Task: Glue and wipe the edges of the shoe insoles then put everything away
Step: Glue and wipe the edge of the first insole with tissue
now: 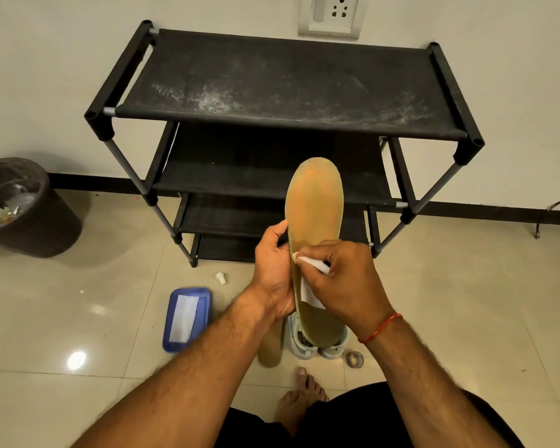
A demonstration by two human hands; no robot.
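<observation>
Glossy floor tiles (450, 286); dusty matt black cloth shelf (288, 82) on metal tubes; matt tan insole (316, 202); white paper wipe (311, 295).

Red wrist thread (380, 328), black shorts (353, 421).

At the centre of the frame, the left hand (274, 270) grips the left edge of a tan foam shoe insole (314, 215), held upright before a black fabric shoe rack (288, 85). The right hand (346, 279) pinches a white folded wipe (311, 294) against the insole's lower left edge. On the tiled floor at lower left lies a blue wipe pack (204, 305), with a small white cap (221, 277) near it.
</observation>
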